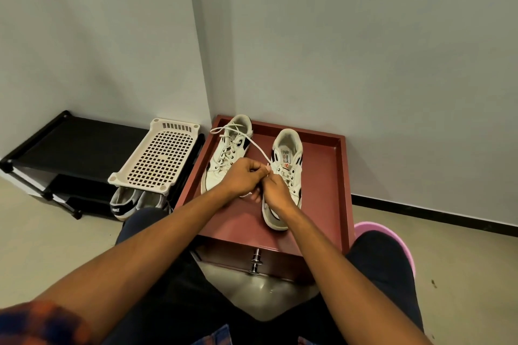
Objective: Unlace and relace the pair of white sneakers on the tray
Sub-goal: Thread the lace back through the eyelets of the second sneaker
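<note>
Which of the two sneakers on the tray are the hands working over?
The right sneaker, nearer the tray's right wall: left hand and right hand pinch a lace over its bare eyelets. The left sneaker is laced.

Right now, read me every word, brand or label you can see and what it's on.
"NIKE": black heel of the grey sneaker under the white perforated plastic rack.
Too blurred to read: the coloured tongue label of the right-hand white sneaker on the dark red tray.

White sneakers (224,157) with black panels and a white lace (253,144) on a maroon tray (325,176), beside a cream grid-patterned basket (159,157), a black rack (70,143), a pink stool (392,235) and an orange-and-navy plaid sleeve (42,322), against a pale grey wall (364,36).
</note>
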### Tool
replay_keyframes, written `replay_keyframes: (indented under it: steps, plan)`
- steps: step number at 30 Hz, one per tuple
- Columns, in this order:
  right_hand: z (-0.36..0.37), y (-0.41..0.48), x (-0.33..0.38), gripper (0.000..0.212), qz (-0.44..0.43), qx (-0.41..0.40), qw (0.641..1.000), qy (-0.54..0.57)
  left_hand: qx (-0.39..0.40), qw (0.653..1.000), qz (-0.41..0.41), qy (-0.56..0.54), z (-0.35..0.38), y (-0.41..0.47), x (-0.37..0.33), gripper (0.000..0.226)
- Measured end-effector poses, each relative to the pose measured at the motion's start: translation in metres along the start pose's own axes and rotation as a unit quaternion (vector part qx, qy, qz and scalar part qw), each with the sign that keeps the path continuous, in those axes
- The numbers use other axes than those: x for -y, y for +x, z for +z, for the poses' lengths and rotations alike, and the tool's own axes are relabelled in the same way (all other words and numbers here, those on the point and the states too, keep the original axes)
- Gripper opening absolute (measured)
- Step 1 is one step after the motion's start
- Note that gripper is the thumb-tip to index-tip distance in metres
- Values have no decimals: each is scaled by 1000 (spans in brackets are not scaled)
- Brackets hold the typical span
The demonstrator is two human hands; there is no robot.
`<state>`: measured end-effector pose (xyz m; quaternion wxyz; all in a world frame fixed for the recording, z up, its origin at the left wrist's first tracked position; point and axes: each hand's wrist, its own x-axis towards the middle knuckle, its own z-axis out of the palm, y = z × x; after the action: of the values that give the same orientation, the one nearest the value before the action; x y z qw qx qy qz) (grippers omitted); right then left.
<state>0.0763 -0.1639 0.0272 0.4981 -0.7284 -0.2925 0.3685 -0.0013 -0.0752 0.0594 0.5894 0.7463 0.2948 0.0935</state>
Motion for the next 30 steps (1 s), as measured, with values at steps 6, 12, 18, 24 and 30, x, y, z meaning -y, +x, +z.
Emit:
replay_keyframes:
  steps: [6,12,18,24,30]
  plan:
    - [-18,6,-3,27,-15,29,997,-72,-124,992,10,-1,2,13,2,27]
    - [-79,23,-10,11,33,-144,989,-30,-136,989,33,55,1,26,-6,20]
    - [-103,54,3,57,101,-228,936,-249,-97,950,114,274,18,50,-11,22]
    - [-100,73,-1,38,85,-192,935,-287,-54,939,102,325,37,70,-10,22]
    - [-115,74,-14,34,96,-148,969,-173,4,892,161,421,44,82,0,21]
